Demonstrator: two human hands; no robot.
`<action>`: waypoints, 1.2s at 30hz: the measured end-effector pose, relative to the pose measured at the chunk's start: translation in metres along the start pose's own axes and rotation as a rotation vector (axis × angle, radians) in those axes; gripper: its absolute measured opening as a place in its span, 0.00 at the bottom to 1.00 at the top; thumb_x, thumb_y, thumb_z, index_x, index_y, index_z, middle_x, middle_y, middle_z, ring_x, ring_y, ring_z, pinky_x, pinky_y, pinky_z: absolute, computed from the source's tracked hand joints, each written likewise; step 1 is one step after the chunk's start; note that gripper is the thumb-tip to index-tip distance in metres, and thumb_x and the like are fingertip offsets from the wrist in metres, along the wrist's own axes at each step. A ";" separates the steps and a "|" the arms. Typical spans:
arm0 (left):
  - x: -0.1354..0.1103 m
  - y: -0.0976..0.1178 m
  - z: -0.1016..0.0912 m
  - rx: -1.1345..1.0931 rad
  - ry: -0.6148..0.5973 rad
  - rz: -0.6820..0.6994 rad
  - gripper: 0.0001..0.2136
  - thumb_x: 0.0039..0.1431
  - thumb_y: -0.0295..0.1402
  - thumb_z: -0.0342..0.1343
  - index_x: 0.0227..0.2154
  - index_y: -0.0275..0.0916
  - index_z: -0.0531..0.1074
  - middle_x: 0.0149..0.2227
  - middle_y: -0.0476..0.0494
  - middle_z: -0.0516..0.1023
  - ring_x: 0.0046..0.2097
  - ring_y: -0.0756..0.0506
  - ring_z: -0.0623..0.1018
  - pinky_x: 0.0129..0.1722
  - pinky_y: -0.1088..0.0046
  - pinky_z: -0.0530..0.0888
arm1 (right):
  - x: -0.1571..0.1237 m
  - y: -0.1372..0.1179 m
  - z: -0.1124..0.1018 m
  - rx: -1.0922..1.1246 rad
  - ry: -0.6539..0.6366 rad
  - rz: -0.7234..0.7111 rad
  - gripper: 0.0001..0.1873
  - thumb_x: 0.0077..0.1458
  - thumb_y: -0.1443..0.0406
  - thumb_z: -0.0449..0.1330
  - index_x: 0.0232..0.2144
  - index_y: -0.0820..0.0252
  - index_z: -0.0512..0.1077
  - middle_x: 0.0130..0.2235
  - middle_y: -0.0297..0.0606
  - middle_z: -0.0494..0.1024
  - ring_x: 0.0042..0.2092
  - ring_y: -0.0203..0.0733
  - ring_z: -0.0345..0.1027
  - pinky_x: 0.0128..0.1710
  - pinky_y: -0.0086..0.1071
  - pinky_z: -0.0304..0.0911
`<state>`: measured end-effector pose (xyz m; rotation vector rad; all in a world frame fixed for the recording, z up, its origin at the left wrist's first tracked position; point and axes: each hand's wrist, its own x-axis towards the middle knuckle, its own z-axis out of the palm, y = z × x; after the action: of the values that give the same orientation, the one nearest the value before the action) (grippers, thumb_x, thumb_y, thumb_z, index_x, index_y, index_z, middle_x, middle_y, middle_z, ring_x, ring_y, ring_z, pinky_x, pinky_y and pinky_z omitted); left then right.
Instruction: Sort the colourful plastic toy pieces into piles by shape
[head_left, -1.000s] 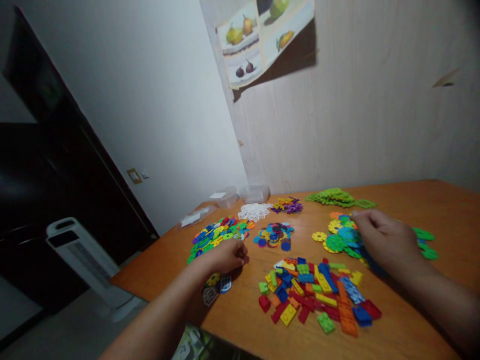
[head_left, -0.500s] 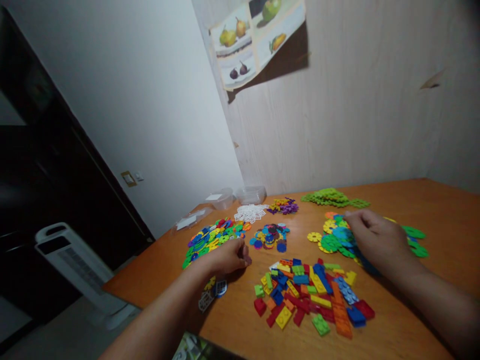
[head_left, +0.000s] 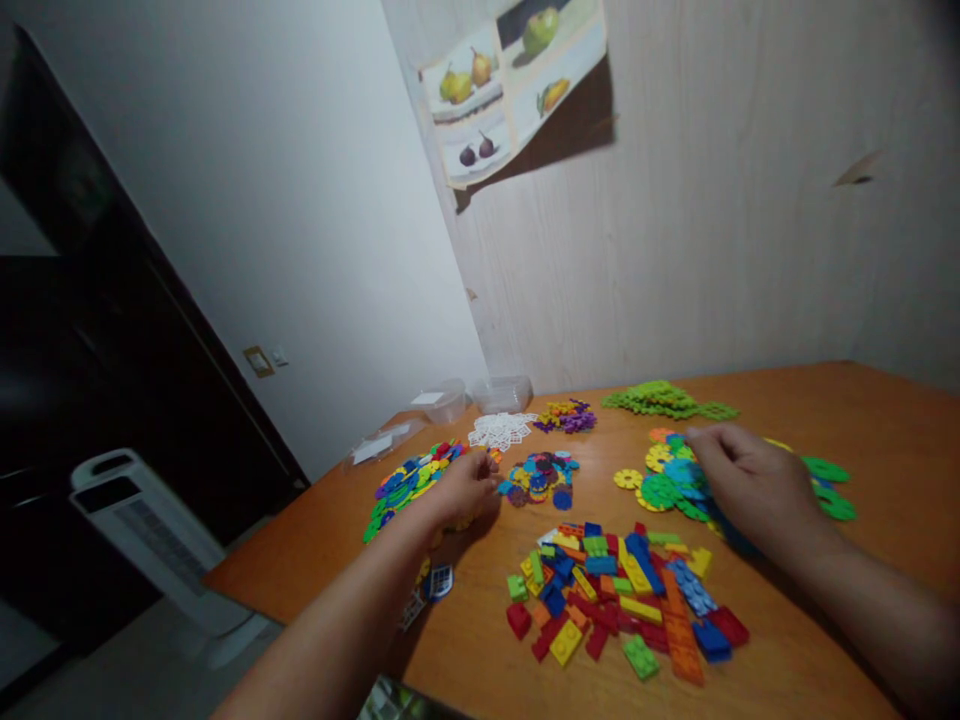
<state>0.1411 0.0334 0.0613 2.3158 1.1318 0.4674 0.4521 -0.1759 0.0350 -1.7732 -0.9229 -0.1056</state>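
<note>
Curled fingers on my left hand (head_left: 471, 486) hang at the left edge of a pile of small round discs (head_left: 541, 474); whether they touch it, and what is in them, I cannot make out. Behind that wrist spreads a heap of colourful notched discs (head_left: 411, 488), partly covered by the hand. My right hand (head_left: 761, 487) is closed, thumb side up, over a pile of larger flower-shaped discs (head_left: 667, 475). Its palm faces away, so any held piece is hidden. Between the forearms lie loose building bricks (head_left: 600, 590) in red, yellow, blue, green and orange.
White lattice pieces (head_left: 499, 430), purple-and-yellow pieces (head_left: 568, 415) and green interlocking pieces (head_left: 660, 399) sit toward the back. Clear plastic tubs (head_left: 502, 393) and a plastic bag (head_left: 382, 443) are at the far left. Lattice tiles (head_left: 441, 580) lie near the left forearm.
My left hand has risen and shifted away from me, from above the bricks' left side to the small discs. My right hand stays over its pile, nearly still.
</note>
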 end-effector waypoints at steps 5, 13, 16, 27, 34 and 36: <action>-0.027 -0.002 -0.020 0.522 -0.178 0.110 0.02 0.53 0.27 0.57 0.28 0.39 0.74 0.33 0.45 0.78 0.36 0.45 0.74 0.34 0.71 0.65 | -0.002 -0.002 0.000 0.013 -0.006 -0.021 0.24 0.61 0.44 0.52 0.24 0.53 0.72 0.23 0.33 0.70 0.29 0.43 0.66 0.30 0.35 0.56; -0.049 -0.002 -0.031 0.726 -0.206 0.093 0.08 0.53 0.28 0.58 0.36 0.41 0.80 0.41 0.39 0.82 0.44 0.39 0.78 0.42 0.68 0.70 | -0.001 -0.002 0.000 0.016 -0.013 -0.008 0.25 0.59 0.44 0.53 0.28 0.56 0.75 0.25 0.34 0.73 0.31 0.44 0.69 0.32 0.35 0.57; -0.050 0.000 -0.031 0.715 -0.207 0.076 0.11 0.52 0.28 0.59 0.38 0.42 0.81 0.43 0.39 0.83 0.45 0.39 0.79 0.44 0.68 0.71 | -0.001 -0.002 -0.001 0.016 -0.021 -0.001 0.26 0.58 0.43 0.52 0.28 0.56 0.75 0.25 0.34 0.74 0.32 0.44 0.69 0.32 0.35 0.57; -0.045 0.005 -0.019 0.619 -0.211 0.126 0.09 0.55 0.27 0.55 0.34 0.40 0.81 0.38 0.42 0.82 0.39 0.44 0.77 0.37 0.71 0.67 | 0.000 -0.002 -0.001 0.018 -0.012 0.011 0.26 0.58 0.43 0.52 0.29 0.56 0.76 0.25 0.34 0.73 0.32 0.44 0.69 0.33 0.34 0.57; -0.040 0.004 -0.015 0.483 -0.216 0.012 0.04 0.49 0.28 0.59 0.30 0.40 0.72 0.32 0.48 0.76 0.34 0.47 0.72 0.30 0.73 0.62 | 0.000 -0.002 0.001 0.033 -0.009 -0.014 0.27 0.59 0.42 0.52 0.26 0.56 0.73 0.23 0.32 0.70 0.30 0.42 0.66 0.30 0.34 0.55; -0.039 0.003 -0.013 0.413 -0.198 -0.005 0.08 0.47 0.26 0.60 0.32 0.41 0.70 0.33 0.50 0.74 0.34 0.47 0.71 0.30 0.74 0.61 | -0.001 -0.002 0.001 0.052 -0.013 -0.011 0.27 0.59 0.42 0.52 0.26 0.56 0.73 0.24 0.33 0.70 0.30 0.42 0.65 0.31 0.34 0.56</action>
<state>0.1132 0.0045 0.0703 2.6341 1.2250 -0.0060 0.4497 -0.1749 0.0362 -1.7229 -0.9365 -0.0770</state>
